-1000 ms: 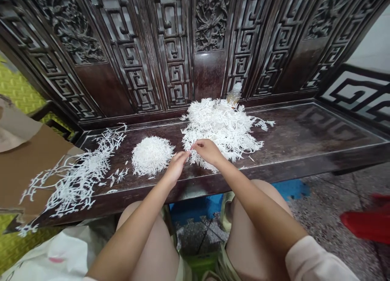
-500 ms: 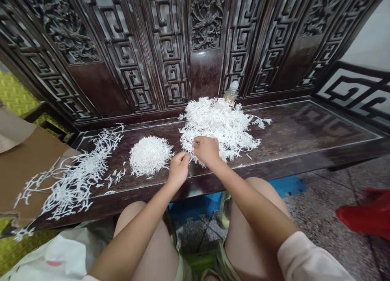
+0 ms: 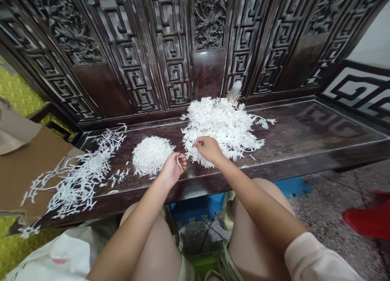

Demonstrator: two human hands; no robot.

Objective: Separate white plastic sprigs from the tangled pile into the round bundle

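My left hand (image 3: 174, 166) is turned palm up with its fingers curled round a few small white plastic pieces (image 3: 179, 163). It is beside a round heap of loose small white pieces (image 3: 153, 154). At the near edge of a larger pile of white branched plastic sprigs (image 3: 224, 124), my right hand (image 3: 209, 149) has thumb and forefinger pinched together; what lies between them is too small to make out. Farther left, a tangle of thin bare white stems (image 3: 85, 177) spreads over the bench, with several stray pieces (image 3: 118, 177) near it.
The dark wooden bench (image 3: 292, 138) has a carved lattice back (image 3: 210, 69) and an armrest (image 3: 362, 90) at the right. A clear bottle with a white cap (image 3: 234, 92) stands behind the big pile. Brown cardboard (image 3: 39, 159) lies at the left, under some stems. My knees are below the bench edge.
My left hand has turned from a pinch to palm up, showing the white pieces in it, and has shifted slightly left. My right hand stays pinched at the big pile.
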